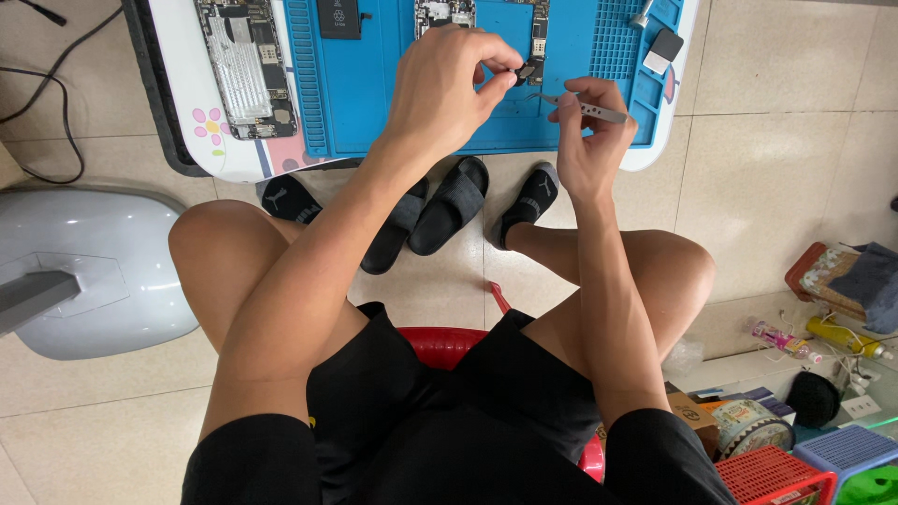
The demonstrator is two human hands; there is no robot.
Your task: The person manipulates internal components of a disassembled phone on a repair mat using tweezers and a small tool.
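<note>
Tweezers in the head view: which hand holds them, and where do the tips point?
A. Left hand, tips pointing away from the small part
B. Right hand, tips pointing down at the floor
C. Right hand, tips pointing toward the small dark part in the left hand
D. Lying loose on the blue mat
C: the right hand pinches the metal tweezers, tips aimed left at the small dark part in the left hand, above the blue mat.

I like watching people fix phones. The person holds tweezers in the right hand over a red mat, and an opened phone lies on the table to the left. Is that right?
Not quite: the mat is blue, not red, as the head view shows. The right hand does hold the tweezers over it, and the opened phone does lie on the table to the left.
</note>
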